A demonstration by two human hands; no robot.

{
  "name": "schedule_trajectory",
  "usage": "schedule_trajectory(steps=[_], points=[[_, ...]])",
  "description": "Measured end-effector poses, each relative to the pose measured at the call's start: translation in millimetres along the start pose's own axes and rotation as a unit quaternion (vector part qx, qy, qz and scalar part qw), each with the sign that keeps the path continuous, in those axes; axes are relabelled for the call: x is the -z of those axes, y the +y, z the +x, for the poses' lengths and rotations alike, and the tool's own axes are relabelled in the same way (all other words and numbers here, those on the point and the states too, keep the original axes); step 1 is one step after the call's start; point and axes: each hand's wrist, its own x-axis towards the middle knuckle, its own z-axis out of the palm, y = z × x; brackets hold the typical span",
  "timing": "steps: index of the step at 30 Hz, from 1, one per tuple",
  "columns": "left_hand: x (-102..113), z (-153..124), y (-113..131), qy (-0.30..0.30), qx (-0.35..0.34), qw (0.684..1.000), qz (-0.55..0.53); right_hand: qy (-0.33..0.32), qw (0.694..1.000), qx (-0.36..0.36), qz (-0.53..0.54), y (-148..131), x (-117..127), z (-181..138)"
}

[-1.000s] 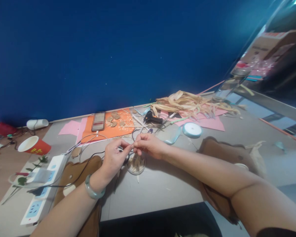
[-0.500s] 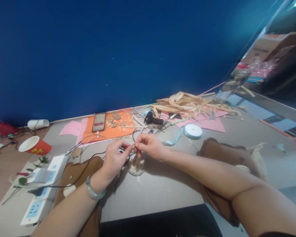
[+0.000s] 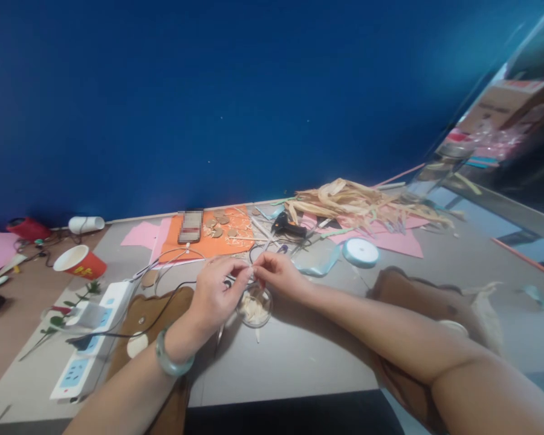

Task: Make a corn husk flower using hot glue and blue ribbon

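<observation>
My left hand and my right hand meet fingertip to fingertip over the middle of the table. Both are closed in a pinch. Whatever lies between the fingertips is too small to make out. Just below them stands a small round clear dish with pale, thin pieces in it. A jade-coloured bangle circles my left wrist. Beyond my right hand lies a black glue gun, and to its right a spool of light blue ribbon.
A white power strip and a red paper cup are at left. Behind are a phone, orange paper with round discs, and dried husks. Brown pads lie under my forearms. A blue wall closes the back.
The view has shifted, so the table things appear slightly lower and to the right. My hands stay pinched together above the dish, with small finger movements.
</observation>
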Motion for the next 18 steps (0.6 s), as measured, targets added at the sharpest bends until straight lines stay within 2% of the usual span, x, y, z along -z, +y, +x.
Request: schedule_trajectory(steps=[3, 6, 9, 11, 15, 18], points=[[19, 17, 9, -0.071, -0.009, 0.992, 0.104, -0.009, 0.999, 0.011, -0.041, -3, 1, -4], [36, 49, -2, -0.154, 0.063, 0.961, 0.219, -0.020, 0.998, 0.016, -0.061, -6, 1, -8], [42, 83, -40, -0.153, 0.213, 0.915, 0.307, -0.044, 0.997, 0.020, -0.066, -5, 1, -11], [39, 98, -73, -0.152, 0.324, 0.885, 0.299, -0.054, 0.996, 0.021, -0.074, -5, 1, -12], [24, 106, -129, -0.139, 0.400, 0.868, 0.260, -0.055, 0.990, 0.031, -0.127, -5, 0, -16], [15, 102, -154, -0.102, 0.436, 0.864, 0.230, -0.062, 0.984, 0.039, -0.161, -5, 1, -17]])
